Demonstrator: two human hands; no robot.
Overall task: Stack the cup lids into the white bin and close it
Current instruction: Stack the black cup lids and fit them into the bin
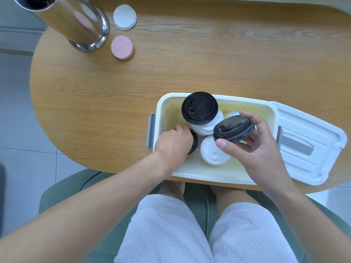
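Black plastic, the lid [234, 128] is riding tilted in the right hand [260, 149], pinched by thumb and fingertips above the white bin [224, 175]. At ten o'clock from it the capped stack [199, 108] is standing nearest. The left hand [173, 142] is reaching inside, grasping another black lid [193, 141].

Single head view, looking steeply down, close over white bin [273, 118], wooden table [171, 69]
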